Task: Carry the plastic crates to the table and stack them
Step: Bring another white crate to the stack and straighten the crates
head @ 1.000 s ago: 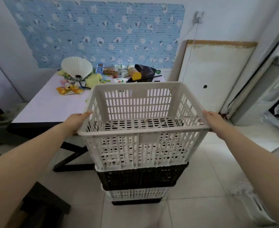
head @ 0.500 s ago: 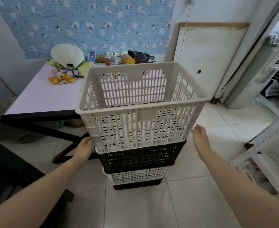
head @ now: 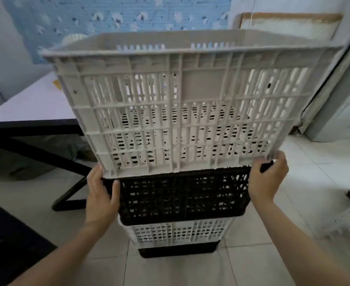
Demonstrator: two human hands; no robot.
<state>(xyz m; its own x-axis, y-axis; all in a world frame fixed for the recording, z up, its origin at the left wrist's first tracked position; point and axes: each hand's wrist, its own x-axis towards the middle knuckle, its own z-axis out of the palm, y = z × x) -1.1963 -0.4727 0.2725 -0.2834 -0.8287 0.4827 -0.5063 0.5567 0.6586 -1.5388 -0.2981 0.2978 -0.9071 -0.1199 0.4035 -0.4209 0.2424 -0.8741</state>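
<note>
Room: pale tiled floor (head: 252, 265), blue flowered wallpaper (head: 128, 15) on the wall behind the stack (head: 180, 215).
Stack: four plastic crates, one on another, standing on the floor.
Top of stack: top white crate (head: 186, 112), slatted sides, the widest and tallest in view.
Second in stack: upper black crate (head: 182, 195), directly under the top white crate, touching it.
Third in stack: lower white crate (head: 178, 233), only a low band of it showing.
Base of stack: bottom black crate (head: 178, 251), on the floor tiles.
Left of stack: white worktop (head: 35, 104) on a black frame, just beside the stack; none of the four crates is on it.
Behind stack, right: pale board (head: 289, 25) leaning against the wall.
Left hand (head: 100, 197): at the left upper corner of the upper black crate, thumb (head: 116, 193) pressed on its front face, fingers wrapped round its side and hidden.
Right hand (head: 267, 180): at the right upper corner of the upper black crate, fingers (head: 281, 162) curled over its rim and touching the base of the top white crate.
Lift status: cannot tell whether any crate is raised off the one below it.
</note>
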